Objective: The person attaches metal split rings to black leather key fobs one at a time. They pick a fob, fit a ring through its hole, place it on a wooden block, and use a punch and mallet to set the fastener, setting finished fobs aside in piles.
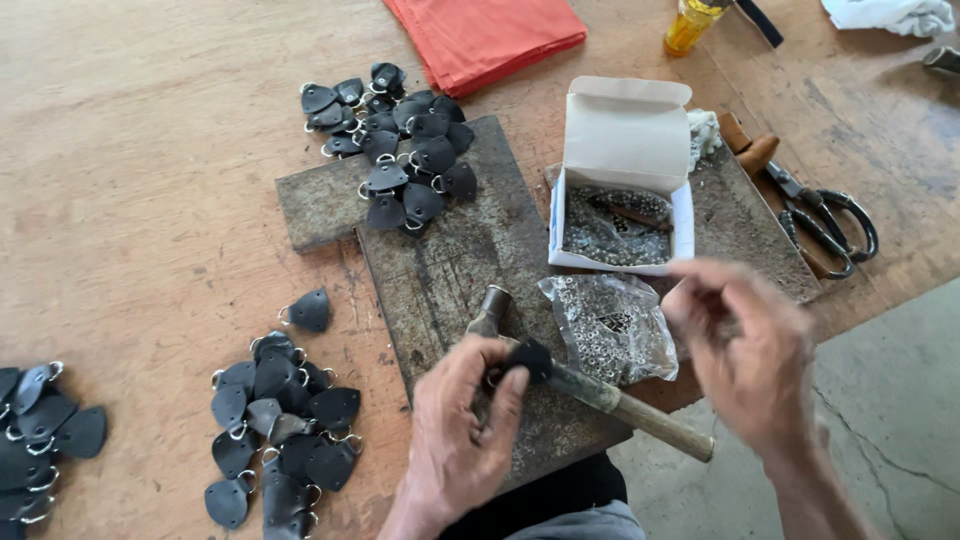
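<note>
My left hand [458, 440] pinches a small black leather tab with a metal ring [526, 360] over a dark metal plate [440, 270]. A hammer [590, 392] with a wooden handle lies on the plate right beside that tab, its head pointing away from me. My right hand [745, 345] hovers blurred above the plate's right side, fingers curled together near a clear bag of small metal rivets [612, 325]; what it holds, if anything, is too small to make out. An open white box of rivets [620, 200] stands just beyond.
Piles of black leather tabs lie at the back [400, 150], front left [280, 430] and far left edge [40, 440]. Scissors [825, 215], a wooden-handled tool, a yellow bottle [690, 25], folded orange cloth [490, 35] and white cloth sit on the wooden table.
</note>
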Action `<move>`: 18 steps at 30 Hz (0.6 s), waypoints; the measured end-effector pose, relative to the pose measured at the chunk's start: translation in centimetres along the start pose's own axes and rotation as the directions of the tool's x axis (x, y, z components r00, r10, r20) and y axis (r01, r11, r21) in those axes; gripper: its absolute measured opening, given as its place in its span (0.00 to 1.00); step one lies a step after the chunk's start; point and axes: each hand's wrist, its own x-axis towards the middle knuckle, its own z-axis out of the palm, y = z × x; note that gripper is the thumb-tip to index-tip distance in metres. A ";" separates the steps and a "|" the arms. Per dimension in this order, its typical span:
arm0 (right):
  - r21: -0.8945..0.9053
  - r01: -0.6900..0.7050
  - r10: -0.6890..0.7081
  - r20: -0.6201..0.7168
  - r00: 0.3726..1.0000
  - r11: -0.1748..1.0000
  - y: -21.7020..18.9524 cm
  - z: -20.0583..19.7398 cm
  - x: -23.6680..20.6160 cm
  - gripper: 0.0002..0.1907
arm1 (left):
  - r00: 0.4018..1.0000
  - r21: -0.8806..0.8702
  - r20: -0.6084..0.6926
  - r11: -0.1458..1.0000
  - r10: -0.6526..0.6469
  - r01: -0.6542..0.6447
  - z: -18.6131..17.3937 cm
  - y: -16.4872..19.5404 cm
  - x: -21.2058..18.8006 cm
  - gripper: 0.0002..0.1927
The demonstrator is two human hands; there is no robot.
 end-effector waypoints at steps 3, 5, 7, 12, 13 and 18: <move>0.644 -0.107 -0.150 0.330 0.932 0.757 -2.4 1.2 -3.4 0.13 | 0.998 -0.048 0.034 0.998 0.049 -0.047 1.0 0.4 -1.5 0.07; 0.562 0.008 -0.188 0.264 0.946 0.827 -3.3 2.2 -4.8 0.12 | 0.993 0.028 0.107 0.998 0.048 -0.052 1.0 0.6 -2.4 0.11; 0.489 0.057 -0.209 0.262 0.942 0.871 -3.5 2.7 -5.2 0.11 | 0.995 0.223 0.102 0.974 0.022 -0.045 0.3 0.3 -2.6 0.17; 0.391 0.049 -0.264 0.519 0.813 0.919 -4.0 2.3 -4.4 0.11 | 0.997 0.658 0.013 0.752 -0.074 0.047 -2.2 -1.4 -2.8 0.18; 0.348 0.079 -0.273 0.552 0.788 0.934 -4.5 2.3 -4.3 0.12 | 0.994 0.646 0.009 0.759 -0.105 0.075 -2.5 -1.5 -3.2 0.15; 0.318 0.188 -0.343 0.553 0.759 0.929 -8.2 4.7 -3.9 0.13 | 0.980 0.590 -0.067 0.784 -0.190 0.192 -3.4 -2.4 -4.7 0.04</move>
